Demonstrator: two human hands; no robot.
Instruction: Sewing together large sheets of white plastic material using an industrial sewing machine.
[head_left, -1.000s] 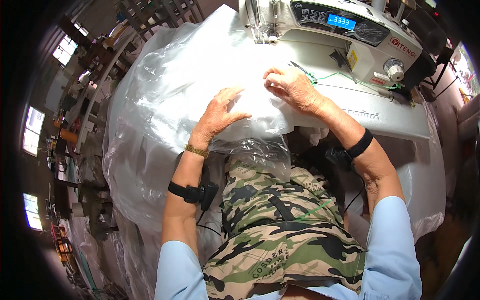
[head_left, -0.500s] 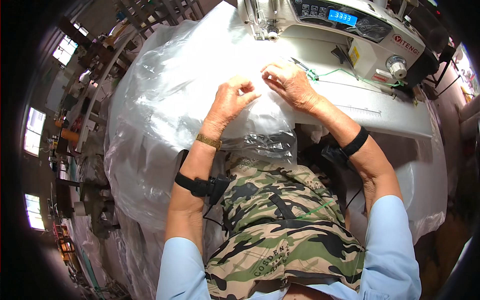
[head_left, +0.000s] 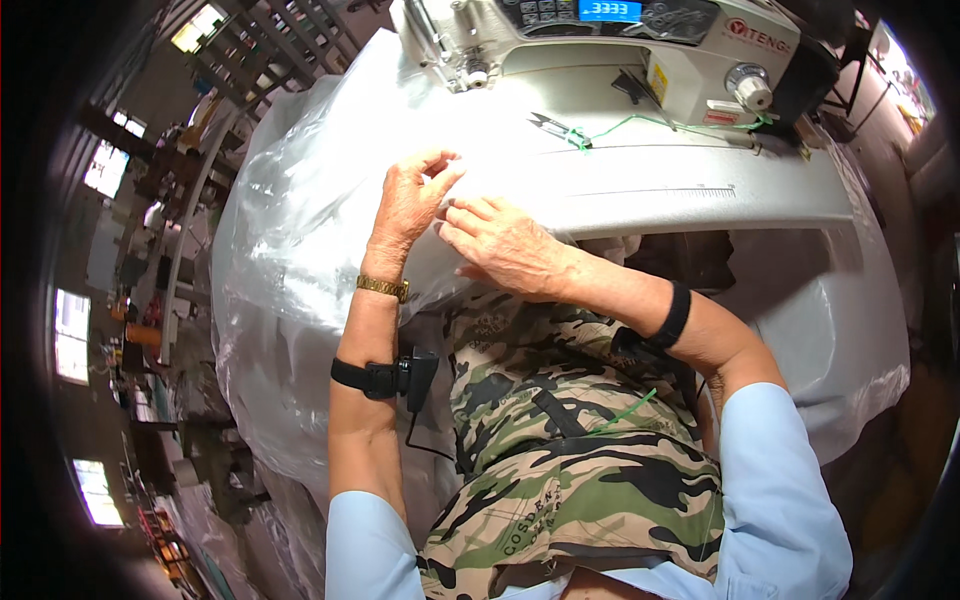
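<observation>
Both are held close, seemingly for control | bare left hand (head_left: 405, 212) narrowed, right hand (head_left: 508, 250) curled, grip cannot be told | translucent plastic sheeting (head_left: 300, 220) is spread beneath, before white sewing machine (head_left: 640, 55)

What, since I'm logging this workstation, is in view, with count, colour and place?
Sewing machine: one, white and black, top
Screen: one, blue, machine front
Knob: one, silver, machine's right end
Table: one, pale grey, below machine
Scissors: one, dark, on table
Cord: one, green, from scissors rightward
Plastic sheeting: count unclear, clear-whitish, left and centre
Windows: at least four, bright, far left
Camouflage clothing: count unclear, green-tan-black, lower centre
Straps: two, black, one per arm
Wristband: one, gold, left arm
Sleeves: two, light blue, bottom
Hands: two, bare, over sheeting
</observation>
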